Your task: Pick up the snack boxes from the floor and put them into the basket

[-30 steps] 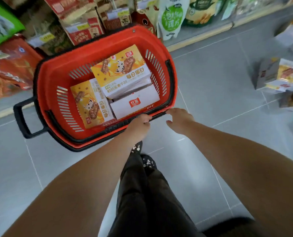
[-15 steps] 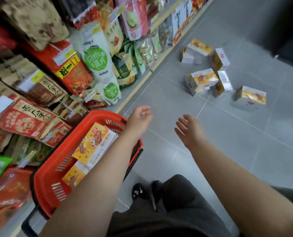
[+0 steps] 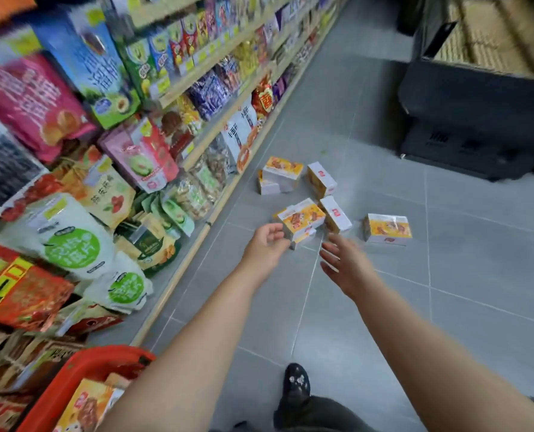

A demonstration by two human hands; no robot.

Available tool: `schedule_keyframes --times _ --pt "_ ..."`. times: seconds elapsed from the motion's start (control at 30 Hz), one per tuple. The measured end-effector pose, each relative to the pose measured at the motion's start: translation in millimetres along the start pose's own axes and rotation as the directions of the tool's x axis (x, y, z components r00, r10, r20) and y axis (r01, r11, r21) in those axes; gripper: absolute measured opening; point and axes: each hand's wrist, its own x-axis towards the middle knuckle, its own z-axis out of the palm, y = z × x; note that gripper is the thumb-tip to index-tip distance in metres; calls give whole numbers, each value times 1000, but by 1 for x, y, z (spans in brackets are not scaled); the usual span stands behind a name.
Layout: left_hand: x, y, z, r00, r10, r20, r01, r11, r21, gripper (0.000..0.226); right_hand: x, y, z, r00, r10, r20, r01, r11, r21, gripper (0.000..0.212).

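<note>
- Grey tiled aisle floor (image 3: 446, 307); stocked shelves (image 3: 197, 88) fill the frame's left.
- Snack boxes (image 3: 284, 171) lie scattered at centre, tumbled at odd angles, none held.
- Left hand (image 3: 267, 244), fingers loosely curled and empty, just beside the nearest box (image 3: 303, 218); right hand (image 3: 342, 260) open, fingers spread, flanking it, probably for a two-handed lift.
- Red basket (image 3: 103, 357), lower left, kept near, already holds boxes.

Grey tiled floor (image 3: 465, 322) down a shop aisle; wooden shelves (image 3: 181, 269) packed with snack bags (image 3: 69, 244) left, a dark cabinet (image 3: 477, 98) far right.
</note>
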Motion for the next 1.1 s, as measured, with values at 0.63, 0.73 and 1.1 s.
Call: schedule_keyframes --times 0.63,0.73,1.1 --pt "269 19 95 933 -294 -210 292 956 -42 35 274 -143 -24 991 94 -90 -113 965 -238 3" --pt "326 22 108 917 -331 -222 329 943 -48 35 339 -156 -17 988 120 -97 -144 943 -301 11" --pt "513 -81 177 865 -471 -170 487 871 67 29 567 -114 -33 965 253 -66 -253 835 -488 17"
